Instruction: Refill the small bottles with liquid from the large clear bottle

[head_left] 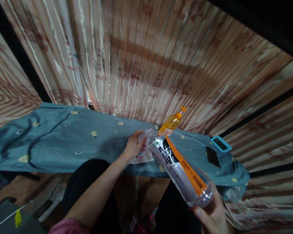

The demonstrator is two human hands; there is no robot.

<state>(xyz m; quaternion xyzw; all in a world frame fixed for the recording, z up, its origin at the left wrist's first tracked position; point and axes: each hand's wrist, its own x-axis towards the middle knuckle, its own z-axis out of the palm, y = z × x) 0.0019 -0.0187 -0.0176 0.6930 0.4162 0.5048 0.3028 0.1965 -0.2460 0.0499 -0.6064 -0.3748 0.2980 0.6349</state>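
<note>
My right hand (213, 211) is closed round the base of a large clear plastic bottle (180, 172) with a silver, black and orange label. That bottle leans, its mouth end up and to the left beside my left hand (133, 146). The left fingers are wrapped round a smaller clear bottle (143, 151) with pink print, partly hidden behind the fingers and the large bottle's neck. I cannot tell whether the two bottles touch. Beneath the smaller bottle lies a pale sheet (144, 159). Just behind stands a pump bottle (172, 123) of yellow-orange liquid.
A blue-green cloth (61, 136) with pineapple prints covers the narrow table. At its right end lie a dark phone (212, 157) and a blue-rimmed tablet-like device (221, 144). A patterned curtain (141, 65) hangs behind. A grey seat (5, 217) is at lower left.
</note>
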